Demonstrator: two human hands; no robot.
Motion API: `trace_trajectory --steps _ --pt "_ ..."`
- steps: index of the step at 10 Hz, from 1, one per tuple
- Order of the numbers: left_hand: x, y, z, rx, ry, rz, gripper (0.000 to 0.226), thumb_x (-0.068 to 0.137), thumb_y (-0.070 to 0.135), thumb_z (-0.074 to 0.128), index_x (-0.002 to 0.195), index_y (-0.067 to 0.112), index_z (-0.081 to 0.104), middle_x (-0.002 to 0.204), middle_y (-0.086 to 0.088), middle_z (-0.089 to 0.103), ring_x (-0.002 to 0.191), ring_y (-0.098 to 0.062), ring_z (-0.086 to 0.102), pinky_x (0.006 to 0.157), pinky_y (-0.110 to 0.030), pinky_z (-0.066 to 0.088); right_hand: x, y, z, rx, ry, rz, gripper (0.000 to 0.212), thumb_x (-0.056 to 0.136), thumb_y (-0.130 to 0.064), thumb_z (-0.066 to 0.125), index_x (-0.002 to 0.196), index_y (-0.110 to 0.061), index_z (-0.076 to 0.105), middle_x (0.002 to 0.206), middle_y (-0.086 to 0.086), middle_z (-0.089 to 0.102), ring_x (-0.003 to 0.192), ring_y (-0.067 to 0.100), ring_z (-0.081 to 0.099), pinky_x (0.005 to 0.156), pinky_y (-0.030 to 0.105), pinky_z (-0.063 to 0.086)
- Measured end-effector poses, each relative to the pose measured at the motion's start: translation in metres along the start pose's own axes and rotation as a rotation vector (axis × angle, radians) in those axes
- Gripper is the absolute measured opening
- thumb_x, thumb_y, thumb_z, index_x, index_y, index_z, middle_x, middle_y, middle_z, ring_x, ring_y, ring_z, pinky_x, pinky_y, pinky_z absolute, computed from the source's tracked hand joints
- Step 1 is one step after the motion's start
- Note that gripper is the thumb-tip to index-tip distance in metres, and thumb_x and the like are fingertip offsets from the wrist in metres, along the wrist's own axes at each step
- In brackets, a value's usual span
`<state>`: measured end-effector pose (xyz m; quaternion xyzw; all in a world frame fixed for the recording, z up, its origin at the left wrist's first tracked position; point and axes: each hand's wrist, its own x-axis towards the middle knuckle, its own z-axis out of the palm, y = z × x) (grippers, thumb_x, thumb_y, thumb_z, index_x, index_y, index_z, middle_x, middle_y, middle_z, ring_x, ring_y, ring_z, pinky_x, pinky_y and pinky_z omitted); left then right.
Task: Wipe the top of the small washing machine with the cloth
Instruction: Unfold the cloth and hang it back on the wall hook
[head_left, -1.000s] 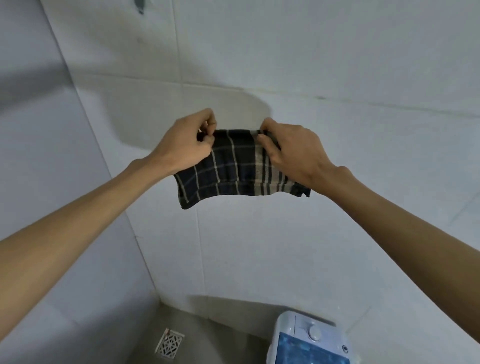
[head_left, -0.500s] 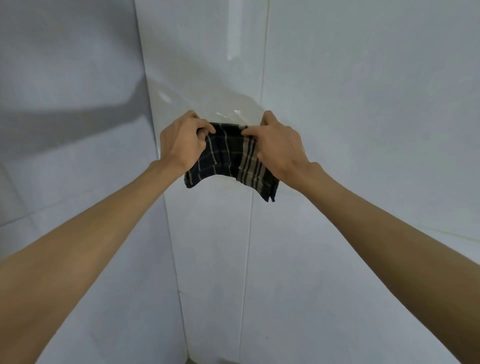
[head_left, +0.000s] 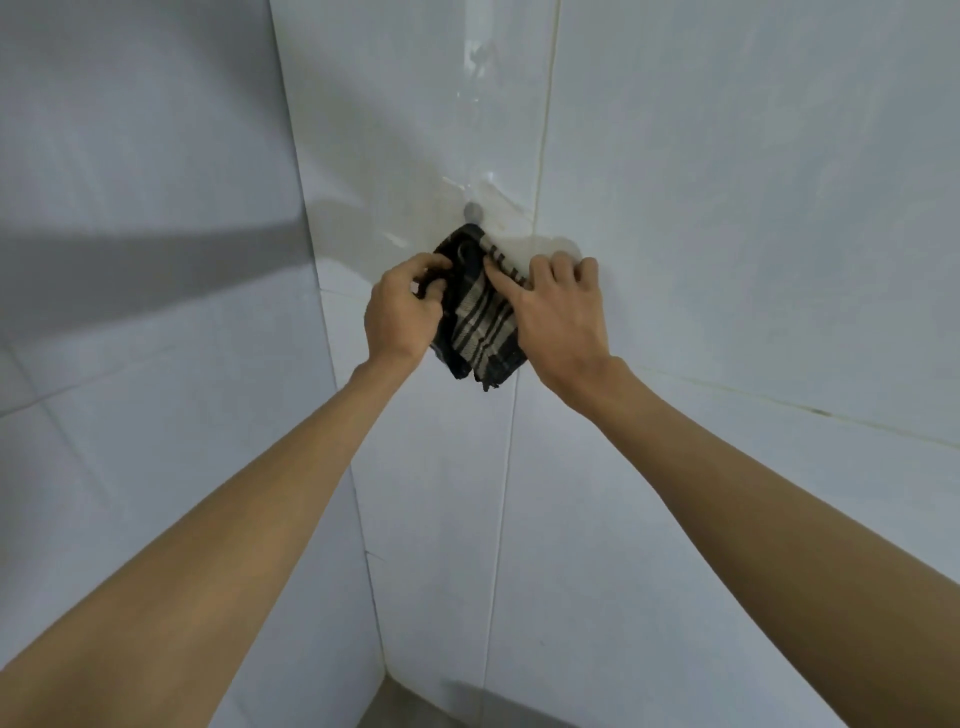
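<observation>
Right now I see the dark navy and beige checked fabric cloth (head_left: 480, 317) bunched and folded lengthwise, hanging against the white tiled wall (head_left: 727, 208), its top corner just below a small grey round wall peg (head_left: 473, 211). Whether it is hooked on that peg I cannot tell. Its beige striped band faces me, with the frayed lower end dangling below both wrists.

My left hand (head_left: 402, 312) has its fingers curled shut around the cloth's dark left edge, knuckles toward me. My right hand (head_left: 558, 312) lies flatter, its forefinger stretched along the cloth's upper right edge and the other fingertips (head_left: 563, 265) pressed to the tile just beside it. Both forearms reach up and forward, nearly straight.
</observation>
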<state>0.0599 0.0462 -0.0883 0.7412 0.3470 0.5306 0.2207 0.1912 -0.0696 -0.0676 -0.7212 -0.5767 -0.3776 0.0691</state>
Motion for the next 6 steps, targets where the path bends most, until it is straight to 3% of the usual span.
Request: trace_trajectory --steps 1,2,3,4,5,6 --pt "-0.03 -0.009 0.008 0.014 -0.011 -0.013 0.043 0.096 0.014 0.055 0.136 0.031 0.057 0.119 0.0 0.065 0.104 -0.016 0.061 0.088 -0.031 0.052 -0.018 0.002 0.009 0.009 0.011 -0.011 0.07 0.077 -0.021 0.071 0.142 -0.031 0.047 0.11 0.01 0.053 0.101 0.031 0.05 0.083 0.042 0.04" --pt "-0.073 -0.017 0.016 0.094 -0.085 -0.046 0.051 0.096 0.019 0.058 0.143 0.036 0.047 0.123 -0.002 0.057 0.105 -0.016 0.058 0.083 -0.026 0.047 -0.052 0.008 0.027 0.084 -0.009 -0.021 0.066 0.078 -0.01 0.067 0.138 -0.035 0.051 0.121 0.012 0.052 0.104 0.033 0.05 0.082 0.041 0.042" --pt "-0.119 -0.028 0.025 0.136 -0.203 -0.139 0.046 0.098 0.031 0.058 0.143 0.034 0.048 0.14 -0.001 0.048 0.116 -0.017 0.056 0.092 -0.029 0.048 -0.099 0.018 0.039 0.18 -0.124 0.02 0.062 0.087 -0.01 0.061 0.141 -0.039 0.047 0.133 0.012 0.047 0.113 0.033 0.048 0.086 0.041 0.042" --pt "-0.179 -0.039 0.031 0.175 -0.414 -0.233 0.043 0.098 0.033 0.056 0.14 0.037 0.051 0.141 0.003 0.046 0.12 -0.016 0.055 0.098 -0.034 0.048 -0.167 0.032 0.046 0.264 -0.293 0.168 0.054 0.096 -0.018 0.051 0.145 -0.04 0.041 0.139 0.01 0.041 0.118 0.03 0.046 0.089 0.041 0.042" --pt "-0.243 -0.051 0.041 0.191 -0.635 -0.324 0.039 0.097 0.035 0.057 0.136 0.036 0.056 0.132 0.01 0.047 0.114 -0.016 0.06 0.095 -0.029 0.047 -0.267 0.04 0.06 0.359 -0.447 0.316 0.052 0.1 -0.024 0.044 0.148 -0.043 0.035 0.139 0.006 0.041 0.114 0.027 0.049 0.091 0.038 0.043" --pt "-0.36 -0.091 0.029 0.241 -0.949 -0.536 0.043 0.09 0.042 0.063 0.132 0.032 0.059 0.124 0.01 0.052 0.109 -0.014 0.064 0.093 -0.023 0.045 -0.427 0.04 0.062 0.434 -0.816 0.475 0.049 0.102 -0.029 0.04 0.147 -0.048 0.032 0.143 0.004 0.041 0.122 0.023 0.05 0.098 0.037 0.045"
